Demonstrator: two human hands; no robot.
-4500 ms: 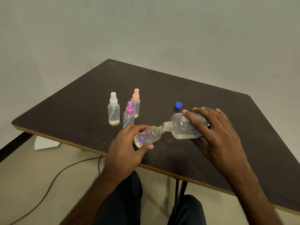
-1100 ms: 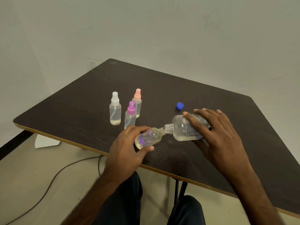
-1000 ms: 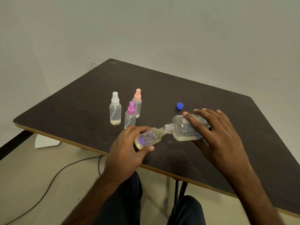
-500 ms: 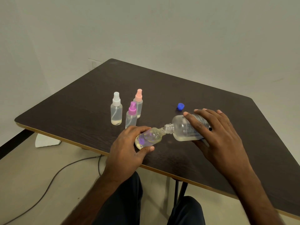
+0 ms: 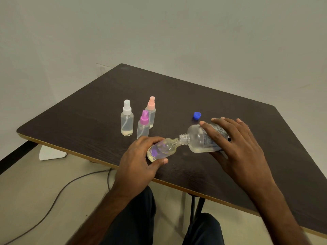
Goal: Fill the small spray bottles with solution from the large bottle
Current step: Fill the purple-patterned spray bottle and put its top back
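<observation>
Right hand fingers wrap large bottle, neck meeting small bottle.

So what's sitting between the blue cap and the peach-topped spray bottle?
Nothing; the head view shows only bare table between blue cap and peach-topped bottle.

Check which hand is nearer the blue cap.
Right. The right hand grips the large bottle, its fingertips close beside the blue cap. The left hand holds the small bottle farther off, toward the near edge of the table.
</observation>
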